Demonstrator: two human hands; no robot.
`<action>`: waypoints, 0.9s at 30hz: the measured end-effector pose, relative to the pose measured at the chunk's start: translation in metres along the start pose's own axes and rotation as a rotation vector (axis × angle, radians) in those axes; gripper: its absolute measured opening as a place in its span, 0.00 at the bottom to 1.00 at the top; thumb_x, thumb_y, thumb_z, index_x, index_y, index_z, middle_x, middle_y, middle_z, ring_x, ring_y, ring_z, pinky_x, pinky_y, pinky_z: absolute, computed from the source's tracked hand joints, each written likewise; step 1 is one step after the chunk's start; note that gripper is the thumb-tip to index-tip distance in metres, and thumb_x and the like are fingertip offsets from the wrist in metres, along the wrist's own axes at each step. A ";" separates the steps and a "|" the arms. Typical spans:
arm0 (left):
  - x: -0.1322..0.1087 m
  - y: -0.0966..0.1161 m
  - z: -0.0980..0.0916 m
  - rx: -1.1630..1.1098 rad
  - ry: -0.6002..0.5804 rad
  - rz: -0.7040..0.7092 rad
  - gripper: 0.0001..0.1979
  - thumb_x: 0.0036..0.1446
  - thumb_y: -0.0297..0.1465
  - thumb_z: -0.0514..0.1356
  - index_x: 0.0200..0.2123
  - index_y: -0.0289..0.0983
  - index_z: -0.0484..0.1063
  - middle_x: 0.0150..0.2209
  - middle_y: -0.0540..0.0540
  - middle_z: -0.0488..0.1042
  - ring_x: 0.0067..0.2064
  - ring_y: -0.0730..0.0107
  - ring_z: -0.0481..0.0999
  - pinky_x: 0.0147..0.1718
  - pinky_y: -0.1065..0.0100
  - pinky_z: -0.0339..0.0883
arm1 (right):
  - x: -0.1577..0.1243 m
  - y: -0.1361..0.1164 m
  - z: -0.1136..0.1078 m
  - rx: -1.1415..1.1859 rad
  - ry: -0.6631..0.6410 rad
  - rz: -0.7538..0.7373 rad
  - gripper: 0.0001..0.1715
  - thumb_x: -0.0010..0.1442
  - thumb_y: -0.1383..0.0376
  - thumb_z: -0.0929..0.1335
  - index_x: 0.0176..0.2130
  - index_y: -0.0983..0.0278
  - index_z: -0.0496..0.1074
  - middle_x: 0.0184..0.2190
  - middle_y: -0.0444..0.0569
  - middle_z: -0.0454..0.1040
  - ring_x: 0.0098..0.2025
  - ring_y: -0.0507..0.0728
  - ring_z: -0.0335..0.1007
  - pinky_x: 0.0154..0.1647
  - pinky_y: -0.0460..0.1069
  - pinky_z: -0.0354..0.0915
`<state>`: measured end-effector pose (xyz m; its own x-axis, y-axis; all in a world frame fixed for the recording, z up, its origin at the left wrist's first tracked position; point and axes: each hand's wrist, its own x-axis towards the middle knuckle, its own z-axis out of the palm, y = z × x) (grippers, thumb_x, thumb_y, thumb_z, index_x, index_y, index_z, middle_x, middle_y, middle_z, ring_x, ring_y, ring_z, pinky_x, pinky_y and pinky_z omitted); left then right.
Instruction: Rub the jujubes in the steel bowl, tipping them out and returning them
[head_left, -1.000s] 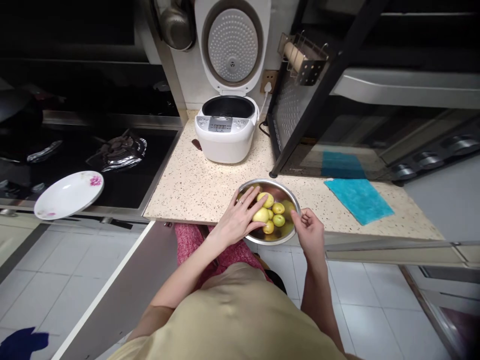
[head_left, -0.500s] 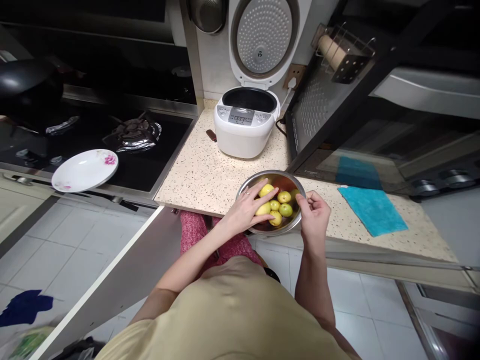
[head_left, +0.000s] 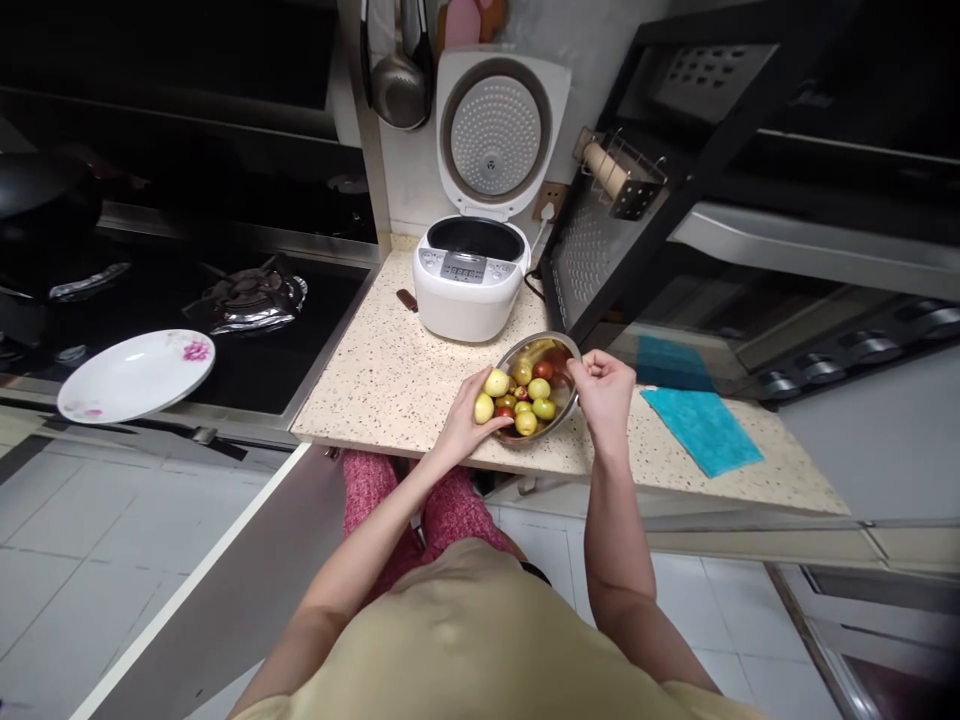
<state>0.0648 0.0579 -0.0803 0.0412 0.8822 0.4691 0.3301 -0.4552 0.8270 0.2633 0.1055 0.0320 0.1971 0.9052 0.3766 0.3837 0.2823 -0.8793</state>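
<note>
A metal bowl (head_left: 564, 408) is tilted toward the left near the counter's front edge. Several yellow-green fruits (head_left: 541, 409) and some red ones (head_left: 542, 371) lie in it. My left hand (head_left: 463, 420) curls round two pale yellow-green fruits (head_left: 484, 407) at the bowl's left side, its thumb in front of them. The bowl's right rim is pinched by my right hand (head_left: 604, 392). Behind the bowl, a white rice cooker (head_left: 469, 300) stands with its lid (head_left: 495, 135) raised.
A floral plate (head_left: 135, 375) overhangs the gas stove's (head_left: 322, 330) front edge. On the counter (head_left: 375, 380) are a small brown object (head_left: 406, 300) and a blue cloth (head_left: 705, 430). A black oven (head_left: 750, 290) stands right. A cabinet door (head_left: 247, 560) is open below.
The bowl has tipped leftward, showing red fruits. My left hand has moved from over the fruits to the bowl's left side, now round two of them. The view has shifted.
</note>
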 end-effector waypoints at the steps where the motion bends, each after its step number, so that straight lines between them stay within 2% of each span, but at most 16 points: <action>1: 0.002 -0.001 0.000 0.003 -0.005 -0.007 0.45 0.59 0.50 0.68 0.73 0.47 0.54 0.68 0.36 0.63 0.69 0.46 0.65 0.69 0.42 0.58 | 0.002 0.000 0.001 -0.015 0.002 -0.007 0.15 0.50 0.61 0.69 0.20 0.59 0.58 0.17 0.37 0.56 0.21 0.48 0.49 0.24 0.47 0.47; 8: 0.019 -0.013 -0.004 0.043 -0.063 -0.041 0.48 0.54 0.52 0.71 0.72 0.45 0.56 0.69 0.34 0.58 0.71 0.42 0.61 0.69 0.40 0.56 | 0.019 -0.014 0.009 -0.160 0.011 -0.051 0.15 0.48 0.60 0.67 0.18 0.59 0.56 0.16 0.36 0.54 0.21 0.49 0.48 0.26 0.48 0.48; 13: 0.028 -0.019 -0.008 0.058 -0.037 -0.032 0.53 0.50 0.51 0.74 0.72 0.44 0.55 0.69 0.34 0.60 0.70 0.41 0.62 0.68 0.40 0.58 | 0.039 -0.026 0.019 -0.273 -0.037 -0.069 0.13 0.46 0.61 0.66 0.18 0.59 0.58 0.15 0.37 0.55 0.21 0.50 0.50 0.27 0.48 0.50; 22: 0.023 -0.016 -0.012 0.108 0.021 -0.073 0.53 0.49 0.50 0.75 0.72 0.44 0.56 0.70 0.33 0.59 0.70 0.39 0.63 0.67 0.38 0.59 | 0.056 -0.042 0.026 -0.424 -0.125 -0.125 0.12 0.47 0.62 0.66 0.18 0.59 0.59 0.17 0.40 0.62 0.23 0.52 0.55 0.28 0.48 0.52; 27: 0.021 -0.016 -0.012 0.145 0.053 -0.044 0.51 0.49 0.50 0.74 0.71 0.44 0.57 0.70 0.32 0.58 0.70 0.38 0.62 0.67 0.36 0.59 | 0.063 -0.046 0.027 -0.489 -0.135 -0.173 0.12 0.46 0.64 0.67 0.18 0.59 0.59 0.16 0.41 0.62 0.22 0.53 0.53 0.27 0.48 0.50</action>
<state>0.0489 0.0826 -0.0802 -0.0251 0.8916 0.4521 0.4633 -0.3904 0.7956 0.2339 0.1577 0.0882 -0.0118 0.9004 0.4349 0.7825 0.2791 -0.5566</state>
